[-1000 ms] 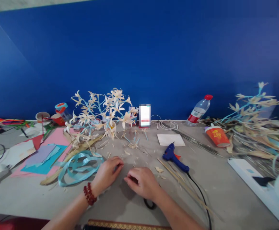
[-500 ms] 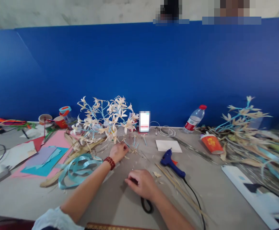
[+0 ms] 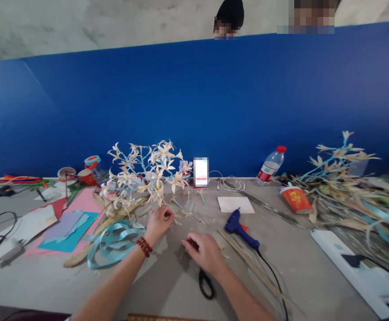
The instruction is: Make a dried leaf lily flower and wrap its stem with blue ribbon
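Blue stems (image 3: 177,203) now farther from left hand (image 3: 159,224) — both hands (image 3: 205,253) curled, grip unclear.

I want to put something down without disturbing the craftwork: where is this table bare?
Mainly between the glue gun cord and the long white strip, and at front left, between the blue ribbon and the near edge of the table. The back is crowded: papers and flowers to the left, dried leaves to the right.

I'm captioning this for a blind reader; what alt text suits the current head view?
A person's left hand and right hand curl over a cluttered table, a black loop below the right. Pale flowers stand beyond the left hand, blue ribbon beside it; a glue gun lies farther right.
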The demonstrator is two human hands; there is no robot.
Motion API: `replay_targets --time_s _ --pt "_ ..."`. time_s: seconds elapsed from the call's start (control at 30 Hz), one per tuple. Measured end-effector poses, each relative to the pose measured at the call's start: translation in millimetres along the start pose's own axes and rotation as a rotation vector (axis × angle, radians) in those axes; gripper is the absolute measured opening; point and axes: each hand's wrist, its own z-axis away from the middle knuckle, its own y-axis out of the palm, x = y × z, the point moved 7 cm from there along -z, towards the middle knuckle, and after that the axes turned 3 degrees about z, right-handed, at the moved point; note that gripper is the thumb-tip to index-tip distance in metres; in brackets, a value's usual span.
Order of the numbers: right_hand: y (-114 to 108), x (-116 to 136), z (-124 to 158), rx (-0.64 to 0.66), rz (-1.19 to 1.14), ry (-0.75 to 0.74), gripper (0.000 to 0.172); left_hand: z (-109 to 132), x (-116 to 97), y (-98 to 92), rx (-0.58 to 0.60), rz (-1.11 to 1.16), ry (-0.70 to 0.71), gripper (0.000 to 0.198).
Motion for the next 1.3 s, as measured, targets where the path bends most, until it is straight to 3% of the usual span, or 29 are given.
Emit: replay_targets --time_s 0.17,0.33,0.5,0.7,0.8,0.97,1.13,1.3 --pt "-6 -5 0 -0.113 -0.272 0.154 0.019 48 -28 -8.4 -0.094 0.199 0.005 0.009" --pt "-11 -1 1 -0.167 -0.302 0.172 0.022 73 -46 0.8 -0.124 0.346 -0.020 0.010" --pt "-7 -2 1 -0.041 -0.304 0.108 0.013 73 -39 16.8 0.075 0.721 -0.154 0.010" --pt "-6 2 -4 0.140 -0.360 0.124 0.012 69 -30 20.0 0.305 0.859 -0.204 0.014" --pt "-24 5 -3 0.237 -0.214 0.198 0.013 71 -21 22.9 0.307 0.931 -0.262 0.012" --pt "-53 2 25 0.307 0.248 0.273 0.008 73 -1 25.4 0.152 1.092 -0.408 0.014" --pt "-30 -8 65 0.350 0.432 0.289 0.032 71 9 24.5 0.060 1.262 -0.510 0.017" --pt "-24 -10 79 0.276 0.465 0.301 0.038 71 8 23.7 0.021 1.371 -0.535 0.019"
